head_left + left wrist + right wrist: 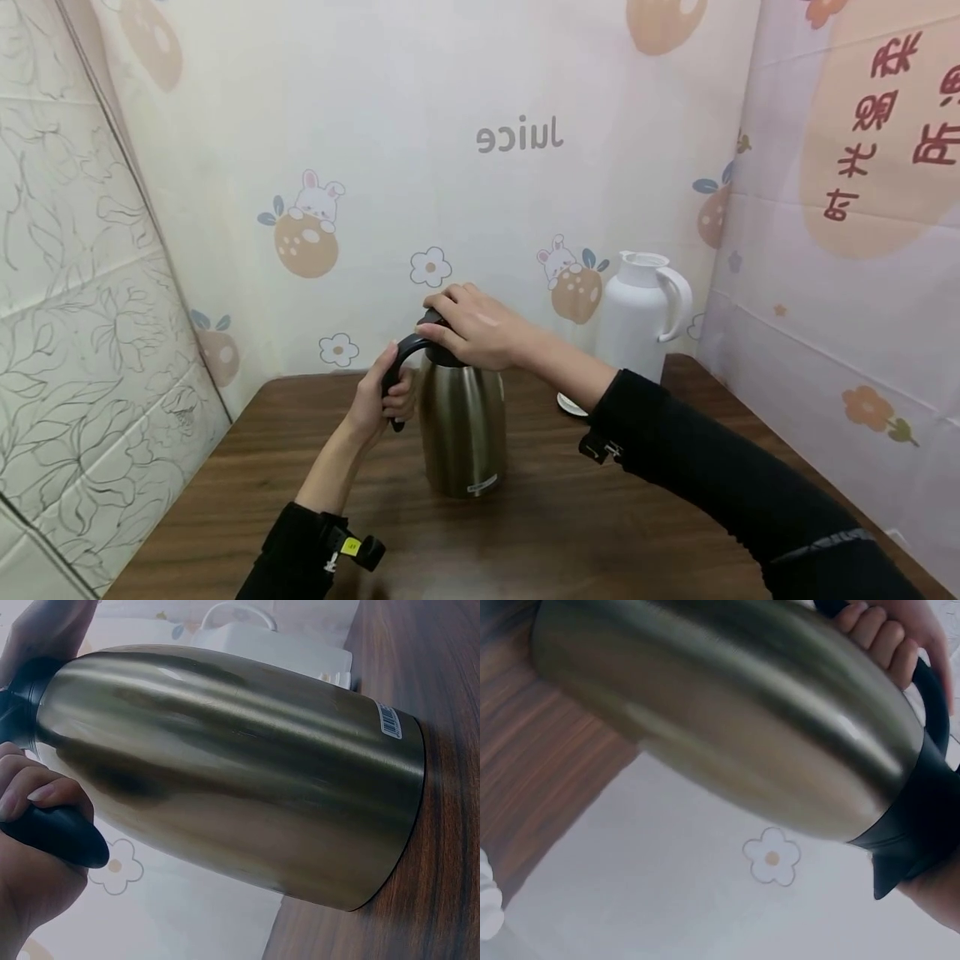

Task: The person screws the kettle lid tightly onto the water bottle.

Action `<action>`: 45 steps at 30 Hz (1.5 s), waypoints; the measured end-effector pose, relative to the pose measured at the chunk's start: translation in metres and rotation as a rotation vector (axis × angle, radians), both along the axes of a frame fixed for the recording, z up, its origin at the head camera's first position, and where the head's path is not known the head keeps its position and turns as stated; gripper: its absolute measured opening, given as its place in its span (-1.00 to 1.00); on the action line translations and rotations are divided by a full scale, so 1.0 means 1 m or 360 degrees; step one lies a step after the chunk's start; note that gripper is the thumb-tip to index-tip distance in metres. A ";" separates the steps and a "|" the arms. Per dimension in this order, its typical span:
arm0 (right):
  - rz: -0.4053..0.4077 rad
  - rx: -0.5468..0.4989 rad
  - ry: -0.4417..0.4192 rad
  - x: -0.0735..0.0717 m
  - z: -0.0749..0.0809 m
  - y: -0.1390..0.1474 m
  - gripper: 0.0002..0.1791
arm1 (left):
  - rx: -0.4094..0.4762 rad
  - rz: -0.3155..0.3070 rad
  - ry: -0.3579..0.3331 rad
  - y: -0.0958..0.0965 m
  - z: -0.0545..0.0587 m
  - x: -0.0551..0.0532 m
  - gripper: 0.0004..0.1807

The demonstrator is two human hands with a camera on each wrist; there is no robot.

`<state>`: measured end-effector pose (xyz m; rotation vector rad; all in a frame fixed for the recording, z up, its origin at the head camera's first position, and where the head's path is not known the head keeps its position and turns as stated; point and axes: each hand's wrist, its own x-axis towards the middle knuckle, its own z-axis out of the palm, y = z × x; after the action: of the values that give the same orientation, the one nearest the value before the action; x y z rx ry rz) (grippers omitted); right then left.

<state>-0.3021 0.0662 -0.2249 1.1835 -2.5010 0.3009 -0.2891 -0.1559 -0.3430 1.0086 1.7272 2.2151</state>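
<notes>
A gold-brown metal thermos jug stands upright on the wooden table, with a barcode label near its base. My left hand grips the jug's black handle, fingers wrapped round it from the left side. Over the top lies my right hand, thumb on the near side and fingers across the black lid, holding it. Much of the lid is hidden under that hand. The black collar and spout show in the right wrist view.
To the right at the back stands a white thermos jug with a loop handle. A white round piece lies beside it, partly behind my right forearm. Printed cloth walls enclose the wooden table at the back and sides.
</notes>
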 end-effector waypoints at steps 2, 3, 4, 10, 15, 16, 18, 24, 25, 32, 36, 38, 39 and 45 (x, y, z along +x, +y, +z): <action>0.0058 0.0000 0.0011 -0.002 0.001 0.003 -0.47 | 0.0002 -0.0001 -0.0005 0.001 0.001 0.000 -0.33; 0.0085 0.0004 0.0018 -0.004 0.002 0.004 -0.47 | 0.0004 -0.0001 -0.0010 0.002 0.001 0.000 -0.33; 0.0107 0.0011 0.0024 -0.005 0.003 0.006 -0.48 | 0.0003 0.0000 -0.0014 0.002 0.002 0.001 -0.33; 0.0160 0.0059 -0.0015 -0.009 0.006 0.013 -0.46 | -0.0002 -0.0005 -0.0025 0.005 0.002 0.001 -0.33; 0.0133 0.0064 -0.0059 -0.007 0.007 0.013 -0.43 | -0.0013 -0.0003 -0.0027 0.006 0.003 0.002 -0.32; 0.0126 0.0064 -0.0063 -0.007 0.007 0.013 -0.44 | -0.0013 -0.0002 -0.0029 0.006 0.003 0.002 -0.32; 0.0119 0.0063 -0.0078 -0.006 0.007 0.012 -0.45 | -0.0011 0.0005 -0.0033 0.007 0.003 0.002 -0.31; 0.0091 0.0046 -0.0128 -0.003 0.008 0.011 -0.48 | -0.0039 0.0061 -0.0044 0.009 0.002 0.005 -0.32; 0.0077 0.0040 -0.0135 -0.002 0.009 0.010 -0.48 | -0.0043 0.0068 -0.0048 0.009 0.002 0.005 -0.32; -0.0086 0.0008 -0.0140 0.007 0.008 0.001 -0.47 | -0.0049 0.0099 -0.0016 0.007 0.004 0.005 -0.32; -0.0223 -0.0014 -0.0126 0.013 0.005 -0.007 -0.47 | -0.0055 0.0097 -0.0003 0.007 0.004 0.006 -0.32; -0.0304 -0.0015 -0.0115 0.017 0.004 -0.011 -0.46 | -0.0059 0.0106 0.0001 0.006 0.004 0.007 -0.32; -0.0351 -0.0013 -0.0105 0.019 0.003 -0.014 -0.45 | -0.0061 0.0111 0.0001 0.006 0.004 0.007 -0.32; -0.0589 -0.0005 -0.0007 0.027 0.000 -0.034 -0.43 | -0.0045 0.0146 -0.0015 0.005 0.002 0.008 -0.32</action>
<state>-0.2747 0.0326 -0.2251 0.6957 -2.6546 0.2083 -0.2813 -0.1513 -0.3409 0.9293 1.8300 2.2391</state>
